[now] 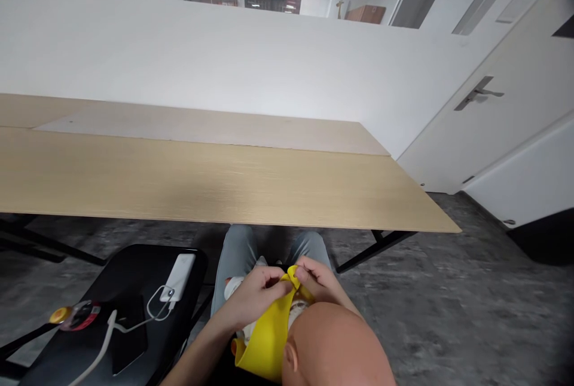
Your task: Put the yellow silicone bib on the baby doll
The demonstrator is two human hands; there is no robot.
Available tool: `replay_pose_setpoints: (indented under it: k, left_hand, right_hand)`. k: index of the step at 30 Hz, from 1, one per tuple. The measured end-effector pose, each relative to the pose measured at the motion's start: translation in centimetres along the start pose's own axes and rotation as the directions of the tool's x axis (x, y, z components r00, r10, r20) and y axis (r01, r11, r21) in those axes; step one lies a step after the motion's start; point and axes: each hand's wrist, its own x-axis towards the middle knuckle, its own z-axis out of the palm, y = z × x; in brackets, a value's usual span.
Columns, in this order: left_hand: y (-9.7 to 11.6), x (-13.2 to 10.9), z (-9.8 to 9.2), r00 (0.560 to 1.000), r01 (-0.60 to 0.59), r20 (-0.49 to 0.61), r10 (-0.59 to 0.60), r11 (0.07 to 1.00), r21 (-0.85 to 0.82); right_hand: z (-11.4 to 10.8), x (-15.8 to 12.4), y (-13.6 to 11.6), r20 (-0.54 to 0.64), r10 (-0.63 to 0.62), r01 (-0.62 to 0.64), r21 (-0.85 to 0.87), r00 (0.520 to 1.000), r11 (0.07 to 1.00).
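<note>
A baby doll [336,344] rests on the lap with its bald head toward me at the bottom of the view. Yellow cloth [269,338] is draped over the doll's body, and a patterned white garment shows beside it. My left hand [258,293] pinches the cloth near the doll's chest. Close by on the right, my right hand [318,278] grips the same cloth at a bunched or twisted spot between the two hands. The fingertips nearly meet there. Most of the doll's body is hidden by the cloth and my left arm.
Ahead stands a long wooden table [201,177], its near edge just beyond the knees. On the left, a black chair [165,332] carries a white power bank [178,277] with cables, a dark phone-like slab [130,338] and a roll of tape [83,315]. A door [506,105] is at the right.
</note>
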Motion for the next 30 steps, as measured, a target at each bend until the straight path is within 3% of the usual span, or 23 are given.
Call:
replay_pose_setpoints:
  k: [6,14,19,30]
  left_hand:
    - [-0.5,0.1,0.2,0.999,-0.025,-0.039,0.025,1.000,0.001]
    - [-0.2,0.3,0.7,0.996,-0.057,-0.059,0.060,0.997,0.054]
    - [-0.5,0.4,0.5,0.992,-0.067,-0.099,0.075,0.995,0.076]
    - [-0.9,0.4,0.4,0.988,-0.053,-0.134,0.073,0.988,0.143]
  right_hand:
    - [0.0,-0.1,-0.7,0.024,0.007,-0.007,0.009,1.000,1.000]
    - [-0.5,-0.3,-1.6,0.190,-0.002,-0.011,0.068,0.982,0.998]
    - [-0.5,0.0,-0.8,0.138,0.038,-0.040,0.011,0.990,0.999]
    - [-0.7,0.2,0.5,0.163,-0.030,0.034,-0.023,0.986,0.999]
